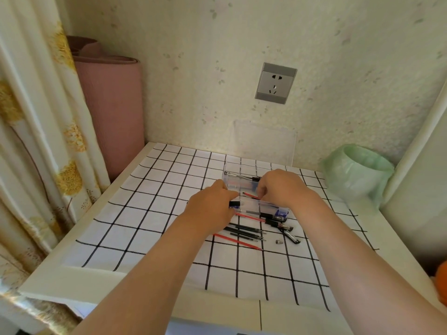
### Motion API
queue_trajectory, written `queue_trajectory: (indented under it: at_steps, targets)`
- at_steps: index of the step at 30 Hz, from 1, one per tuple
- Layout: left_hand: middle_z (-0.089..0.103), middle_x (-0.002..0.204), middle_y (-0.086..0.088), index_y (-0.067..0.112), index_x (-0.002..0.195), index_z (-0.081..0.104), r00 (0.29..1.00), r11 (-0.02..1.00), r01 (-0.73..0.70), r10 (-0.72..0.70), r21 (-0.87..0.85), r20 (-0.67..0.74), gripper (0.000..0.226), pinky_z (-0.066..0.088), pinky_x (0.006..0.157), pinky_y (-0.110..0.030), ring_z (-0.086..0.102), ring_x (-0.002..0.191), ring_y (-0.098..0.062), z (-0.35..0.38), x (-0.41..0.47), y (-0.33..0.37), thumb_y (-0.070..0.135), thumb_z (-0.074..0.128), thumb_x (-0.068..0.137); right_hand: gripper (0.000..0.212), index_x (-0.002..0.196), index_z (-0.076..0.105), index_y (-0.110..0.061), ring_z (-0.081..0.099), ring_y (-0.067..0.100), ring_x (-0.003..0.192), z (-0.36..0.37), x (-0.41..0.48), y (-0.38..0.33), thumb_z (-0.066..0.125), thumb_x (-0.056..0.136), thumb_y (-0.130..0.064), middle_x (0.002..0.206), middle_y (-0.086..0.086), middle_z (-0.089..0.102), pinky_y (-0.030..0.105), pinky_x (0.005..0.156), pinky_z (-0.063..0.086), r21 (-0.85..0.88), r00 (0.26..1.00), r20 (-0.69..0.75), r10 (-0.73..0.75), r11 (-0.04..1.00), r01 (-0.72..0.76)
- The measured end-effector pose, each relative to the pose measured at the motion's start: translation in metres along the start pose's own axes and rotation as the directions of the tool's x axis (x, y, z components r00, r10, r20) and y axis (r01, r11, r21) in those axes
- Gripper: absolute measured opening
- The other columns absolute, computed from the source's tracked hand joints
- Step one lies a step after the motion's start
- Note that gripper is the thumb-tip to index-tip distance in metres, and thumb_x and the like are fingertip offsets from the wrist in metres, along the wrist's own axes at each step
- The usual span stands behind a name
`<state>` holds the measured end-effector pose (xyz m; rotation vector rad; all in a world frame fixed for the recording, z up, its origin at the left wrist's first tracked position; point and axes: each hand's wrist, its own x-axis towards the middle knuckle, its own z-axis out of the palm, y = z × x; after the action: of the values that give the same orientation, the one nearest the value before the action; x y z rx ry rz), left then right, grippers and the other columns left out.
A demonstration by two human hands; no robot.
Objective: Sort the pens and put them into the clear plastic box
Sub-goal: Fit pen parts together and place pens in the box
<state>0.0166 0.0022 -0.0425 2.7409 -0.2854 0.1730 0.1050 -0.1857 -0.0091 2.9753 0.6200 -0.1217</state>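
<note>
Flowered wallpaper with a socket [275, 83] backs a white table [79, 269] covered by a black-grid cloth [154, 213]. A curtain [36, 141] hangs at the left edge and a rolled pink mat [113, 105] stands in the corner beside it.

Both hands meet over the box [266, 206], which sits open on the cloth.

- **Left hand:** The left hand [210, 206] is at the box's left end with its back to the camera and its fingers curled under. It grips a black-capped pen [234, 203], and the cap sticks out just past the knuckles towards the right hand.
- **Right hand:** The right hand [285, 189] hangs above the box's right half. Its fingers [262, 193] are bent down and drawn together, pinching the end of a red pen [250, 195]. That pen slants away from the fingertips towards the left thumb, in the narrow gap between the two hands.

A black pen [242, 176] lies along the box's far side, beyond both sets of fingers. More pens seem to lie under it, but the plastic blurs them.

Loose pens [251, 232] lie on the cloth nearer the person than the fingers, touching or just beside the box's near wall. They include red ones, thin black refills and black clipped ones, mostly lying side by side. A small metal tip [279, 242] lies alone at the near right of that pile, below the right wrist.

Well beyond the fingers, a clear lid [263, 143] leans upright against the wall. To the right of the right hand and apart from it stands a bin [358, 175] lined with a green bag.
</note>
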Motion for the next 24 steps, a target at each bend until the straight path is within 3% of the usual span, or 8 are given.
queue_trajectory:
  at_steps: [9, 14, 19, 24]
  targets:
    - [0.047, 0.126, 0.004, 0.031, 0.138, 0.051, 1.0, 1.0, -0.001, 0.001, -0.005, 0.002, 0.042, 0.052, 0.086, -0.034, 0.055, 0.105, -0.017, -0.0005, 0.0001, 0.0011, 0.037, 0.055, 0.096, 0.024, 0.093, 0.077, -0.033, 0.064, 0.02, 0.082, -0.0025, -0.0001, -0.0043, 0.06, 0.086, -0.017, 0.093, -0.005, 0.07, 0.028, 0.066, 0.049, -0.05, 1.0, 0.03, 0.01, 0.999, -0.009]
    - [0.045, 0.129, 0.006, 0.032, 0.141, 0.048, 1.0, 1.0, -0.005, 0.005, -0.014, 0.0, 0.046, 0.051, 0.087, -0.032, 0.055, 0.106, -0.016, -0.002, 0.0003, 0.0009, 0.038, 0.055, 0.096, 0.024, 0.071, 0.069, -0.024, 0.058, 0.021, 0.07, -0.004, -0.0005, -0.0033, 0.054, 0.082, -0.009, 0.069, -0.004, 0.06, 0.029, 0.063, 0.049, -0.033, 0.996, 0.091, -0.007, 0.999, 0.01]
    - [0.045, 0.13, 0.005, 0.031, 0.14, 0.05, 1.0, 1.0, -0.007, 0.007, -0.01, 0.004, 0.044, 0.051, 0.087, -0.034, 0.055, 0.108, -0.016, -0.0009, -0.0002, 0.0012, 0.039, 0.055, 0.096, 0.025, 0.089, 0.077, -0.027, 0.063, 0.019, 0.079, -0.0029, -0.0008, -0.004, 0.058, 0.083, -0.012, 0.087, -0.004, 0.07, 0.033, 0.073, 0.056, -0.019, 0.998, 0.064, -0.002, 1.0, 0.003]
    - [0.046, 0.13, 0.004, 0.029, 0.139, 0.051, 1.0, 1.0, -0.006, 0.006, -0.017, 0.0, 0.044, 0.052, 0.088, -0.035, 0.055, 0.107, -0.016, 0.0007, -0.0002, 0.0017, 0.038, 0.056, 0.096, 0.023, 0.08, 0.074, -0.02, 0.062, 0.022, 0.074, -0.001, 0.0014, -0.0055, 0.054, 0.08, -0.006, 0.08, -0.001, 0.067, 0.031, 0.067, 0.053, -0.05, 0.995, 0.1, 0.012, 0.999, -0.007]
